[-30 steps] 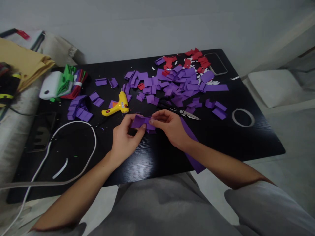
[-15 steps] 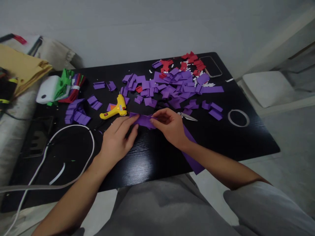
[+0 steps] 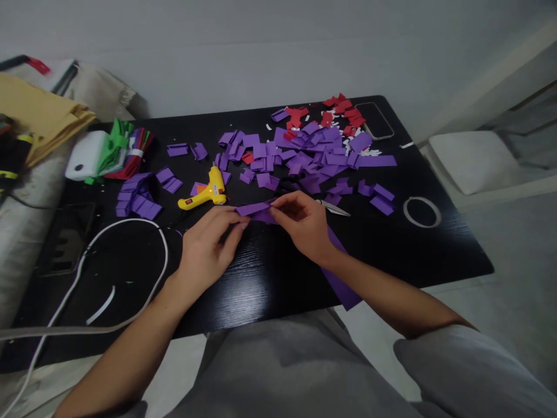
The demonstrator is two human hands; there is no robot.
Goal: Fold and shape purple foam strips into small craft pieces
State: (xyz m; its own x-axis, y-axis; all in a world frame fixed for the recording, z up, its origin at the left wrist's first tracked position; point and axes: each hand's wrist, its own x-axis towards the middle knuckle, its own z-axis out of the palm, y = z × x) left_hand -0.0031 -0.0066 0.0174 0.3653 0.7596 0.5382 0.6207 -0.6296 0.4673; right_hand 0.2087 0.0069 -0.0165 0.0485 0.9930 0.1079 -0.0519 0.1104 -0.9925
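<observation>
A folded strip of purple paper [image 3: 256, 210] is stretched between my two hands over the black table. My left hand [image 3: 211, 239] pinches its left end between thumb and fingers. At the other end, the thumb and fingertips of my right hand [image 3: 304, 223] close on the strip. A longer flat purple strip [image 3: 342, 284] lies partly under my right forearm and reaches past the table's front edge. Just beyond my left hand rests a yellow glue gun [image 3: 206, 191]. Scissors [image 3: 334, 208] lie by my right hand, their handles partly hidden among purple pieces.
Folded purple pieces [image 3: 319, 151] heap at the back with red scraps [image 3: 343, 110] and white bits. A clear ring of tape [image 3: 421, 212] lies right. On the left are a looping white cable [image 3: 165, 249], bundled coloured strips [image 3: 126, 152] and a phone-like dark slab [image 3: 65, 244].
The purple strip's upper edge has folded over toward me. My left fingers have moved from lying over its top to gripping its end; my right hand stays almost in place.
</observation>
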